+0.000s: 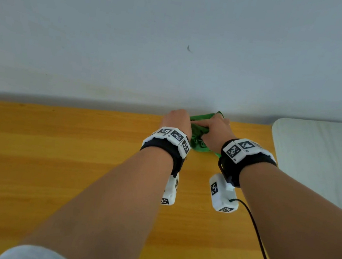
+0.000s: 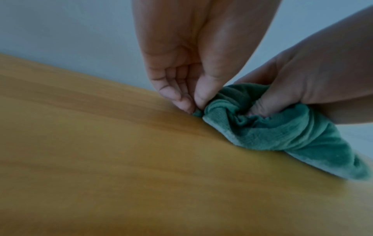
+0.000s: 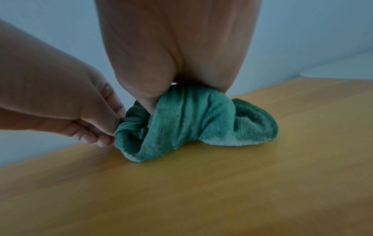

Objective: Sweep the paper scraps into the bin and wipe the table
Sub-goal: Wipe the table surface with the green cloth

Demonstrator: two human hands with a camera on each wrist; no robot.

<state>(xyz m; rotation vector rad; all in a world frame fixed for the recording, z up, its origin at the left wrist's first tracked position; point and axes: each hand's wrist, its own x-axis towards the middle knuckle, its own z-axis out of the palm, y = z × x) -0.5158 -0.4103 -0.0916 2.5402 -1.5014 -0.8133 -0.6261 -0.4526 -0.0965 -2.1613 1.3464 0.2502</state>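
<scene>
A green cloth [image 1: 200, 131] lies bunched on the wooden table [image 1: 64, 158], close to the far edge by the wall. My right hand [image 1: 214, 128] grips the cloth's bulk [image 3: 191, 118] from above, fingers curled into its folds. My left hand [image 1: 176, 120] pinches the cloth's left corner [image 2: 198, 112] between thumb and fingertips. One end of the cloth [image 2: 322, 156] trails on the tabletop. No paper scraps or bin show in any view.
A pale wall [image 1: 177, 43] rises right behind the table's far edge. A whitish rounded surface [image 1: 318, 161] adjoins the table on the right. A black cable [image 1: 260, 239] runs from my right wrist device across the table toward me.
</scene>
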